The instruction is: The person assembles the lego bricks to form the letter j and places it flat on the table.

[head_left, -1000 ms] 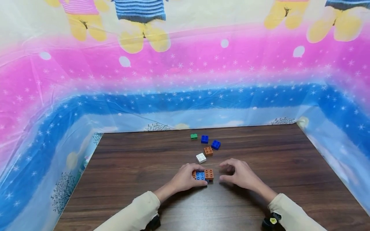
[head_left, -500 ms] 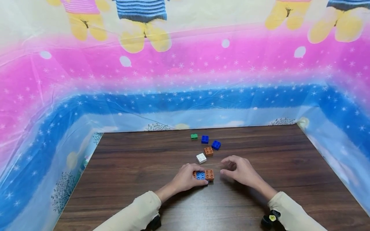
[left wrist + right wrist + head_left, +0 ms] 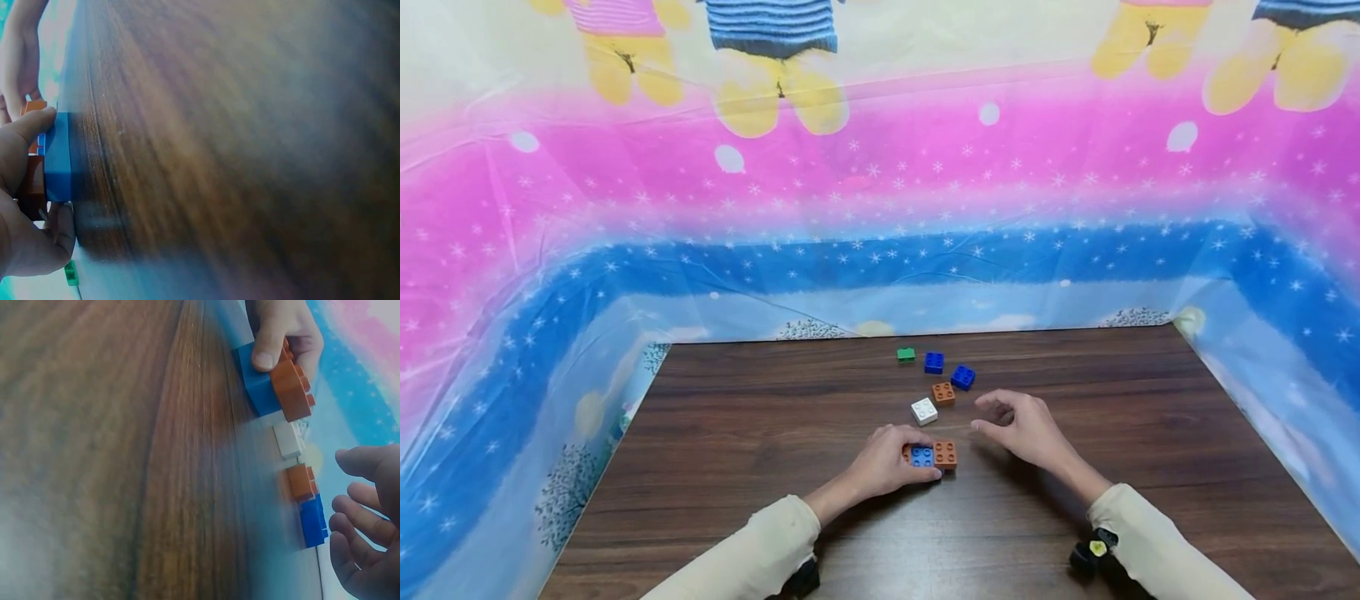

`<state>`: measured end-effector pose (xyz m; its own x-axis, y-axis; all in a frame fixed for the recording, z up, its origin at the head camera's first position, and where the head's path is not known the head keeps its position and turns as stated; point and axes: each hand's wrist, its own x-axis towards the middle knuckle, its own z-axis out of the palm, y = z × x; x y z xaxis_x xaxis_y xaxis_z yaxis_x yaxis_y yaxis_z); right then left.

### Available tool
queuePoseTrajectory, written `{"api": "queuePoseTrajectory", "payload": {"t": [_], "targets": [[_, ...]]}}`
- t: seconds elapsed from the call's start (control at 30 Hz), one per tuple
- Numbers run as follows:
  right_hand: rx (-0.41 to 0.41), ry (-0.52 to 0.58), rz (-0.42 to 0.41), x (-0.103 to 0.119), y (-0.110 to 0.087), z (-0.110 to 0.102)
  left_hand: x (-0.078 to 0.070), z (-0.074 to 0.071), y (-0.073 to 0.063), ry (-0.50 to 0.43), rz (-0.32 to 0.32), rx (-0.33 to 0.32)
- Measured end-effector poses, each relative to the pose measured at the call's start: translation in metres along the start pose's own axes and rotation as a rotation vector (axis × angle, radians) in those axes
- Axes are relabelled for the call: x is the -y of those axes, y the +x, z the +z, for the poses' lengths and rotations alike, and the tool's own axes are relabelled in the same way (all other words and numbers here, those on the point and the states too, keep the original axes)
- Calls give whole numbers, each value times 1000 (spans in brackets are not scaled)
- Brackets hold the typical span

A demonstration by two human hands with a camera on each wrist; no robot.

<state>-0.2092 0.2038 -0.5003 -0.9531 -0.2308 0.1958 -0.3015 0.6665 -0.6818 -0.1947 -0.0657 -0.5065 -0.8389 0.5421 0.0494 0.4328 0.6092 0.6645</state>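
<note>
My left hand point(image 3: 886, 460) grips a small built block from its left side, thumb in front and fingers behind. The block has a light blue base brick point(image 3: 58, 159) with an orange brick point(image 3: 945, 454) on its right end and another orange brick point(image 3: 32, 187) on its left, partly hidden by the hand. Blue studs show between the two. To the right, my right hand point(image 3: 1024, 427) hovers over the table with loosely bent fingers and nothing in them. Nearest to it are a loose orange brick point(image 3: 943, 393) and a white brick point(image 3: 924, 411).
Two dark blue bricks point(image 3: 963, 377) and a green brick point(image 3: 906, 355) lie farther back on the brown wooden table point(image 3: 760, 400). Behind the table's far edge hangs a patterned cloth point(image 3: 880, 258), which also runs along both sides.
My right hand has moved away from the built block, back toward the loose bricks. The left hand keeps its grip on the block in the same place.
</note>
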Motion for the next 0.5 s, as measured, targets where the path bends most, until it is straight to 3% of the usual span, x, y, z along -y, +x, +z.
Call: {"api": "queuePoseTrajectory", "payload": {"t": [0.5], "targets": [[-78,24,23,-17,24,5,1,0,0,8,-19,4]]}}
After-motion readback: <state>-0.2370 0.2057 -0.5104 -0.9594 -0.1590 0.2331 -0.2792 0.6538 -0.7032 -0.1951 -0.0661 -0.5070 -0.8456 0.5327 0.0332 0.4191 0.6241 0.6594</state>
